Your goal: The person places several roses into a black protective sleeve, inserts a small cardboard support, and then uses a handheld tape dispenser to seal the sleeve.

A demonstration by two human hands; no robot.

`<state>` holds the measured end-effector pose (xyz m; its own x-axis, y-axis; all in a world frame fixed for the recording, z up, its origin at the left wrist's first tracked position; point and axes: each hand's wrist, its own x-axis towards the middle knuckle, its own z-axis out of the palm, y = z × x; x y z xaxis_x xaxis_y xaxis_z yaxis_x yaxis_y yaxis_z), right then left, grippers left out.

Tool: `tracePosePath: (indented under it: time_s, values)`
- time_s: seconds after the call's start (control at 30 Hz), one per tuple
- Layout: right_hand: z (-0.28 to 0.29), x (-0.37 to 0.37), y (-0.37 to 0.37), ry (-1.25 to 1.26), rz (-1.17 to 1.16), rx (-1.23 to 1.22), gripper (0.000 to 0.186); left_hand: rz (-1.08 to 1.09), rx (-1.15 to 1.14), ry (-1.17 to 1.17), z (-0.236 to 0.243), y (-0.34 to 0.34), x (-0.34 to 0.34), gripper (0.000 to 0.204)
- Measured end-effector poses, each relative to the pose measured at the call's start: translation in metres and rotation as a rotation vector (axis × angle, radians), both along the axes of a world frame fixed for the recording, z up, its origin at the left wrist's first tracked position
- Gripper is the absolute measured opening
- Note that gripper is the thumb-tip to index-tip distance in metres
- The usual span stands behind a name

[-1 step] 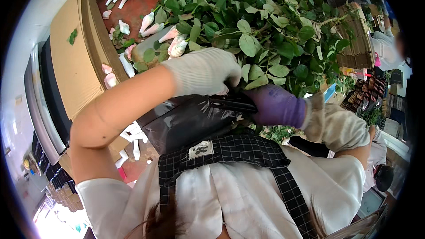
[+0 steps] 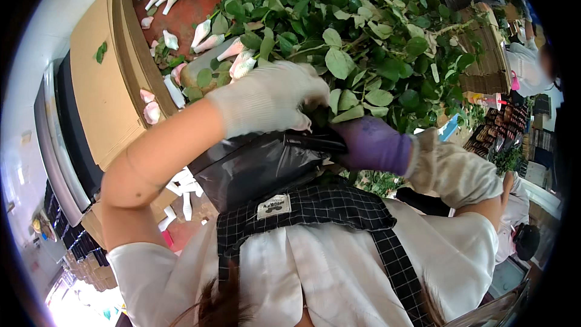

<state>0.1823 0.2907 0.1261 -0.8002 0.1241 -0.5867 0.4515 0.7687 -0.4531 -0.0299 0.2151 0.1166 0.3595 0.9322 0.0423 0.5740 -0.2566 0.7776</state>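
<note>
My right hand (image 2: 372, 145), in a purple glove, is closed around a black stapler (image 2: 315, 142) that points left. Just left of it, my left hand (image 2: 275, 97) wears a white knit glove, slightly blurred. Its thumb and fingers are apart, with no object visible between them. Beneath both hands, against my checked apron (image 2: 327, 203), lies a bundle in shiny black plastic film (image 2: 257, 172); its contents are hidden. Pale pink rosebuds in white net sleeves (image 2: 243, 63) lie just beyond my left wrist.
Leafy green stems (image 2: 363, 36) cover the far side of the reddish table (image 2: 175, 18). A stack of cardboard sheets (image 2: 100, 85) stands at the left, more cardboard (image 2: 484, 54) at the right. White net sleeves (image 2: 187, 206) lie below my left arm. Another person (image 2: 526, 66) is at the far right.
My left hand has shifted a little left, away from the stapler, and its thumb and fingers have spread apart. The right hand with the stapler has moved slightly left.
</note>
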Motion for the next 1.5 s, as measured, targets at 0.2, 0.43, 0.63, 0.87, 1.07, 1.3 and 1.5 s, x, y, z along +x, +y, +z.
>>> tracePosePath:
  time_s: [0.2, 0.43, 0.63, 0.87, 1.07, 1.3, 1.5]
  values:
    - [0.007, -0.003, -0.006, -0.095, -0.054, 0.162, 0.031, 0.219, 0.166, 0.365, -0.009, -0.107, 0.012, 0.021]
    - [0.077, 0.047, -0.01, 0.19, -0.453, -0.013, 0.031, 0.712, 0.057, -0.323, -0.006, -0.177, 0.042, 0.034]
    - [0.02, -0.027, -0.083, 0.962, 0.068, -0.569, 0.056, 0.833, -0.027, -1.14, -0.009, -0.173, 0.097, 0.076]
    - [-0.037, 0.015, 0.022, 0.634, 0.46, 0.349, 0.054, 1.469, 0.025, -1.246, -0.023, -0.289, 0.06, 0.041]
    - [-0.003, 0.002, -0.006, 0.873, 0.538, 0.268, 0.045, 1.589, -0.518, -0.868, -0.094, -0.342, 0.047, 0.029]
    - [0.03, 0.008, -0.04, 1.047, 0.226, 0.355, 0.028, 1.392, -0.607, -0.418, -0.122, -0.332, 0.013, 0.049]
    - [-0.005, -0.069, -0.225, 0.769, 0.141, -0.655, 0.029, 1.575, 0.149, 0.458, -0.131, -0.382, 0.106, 0.039]
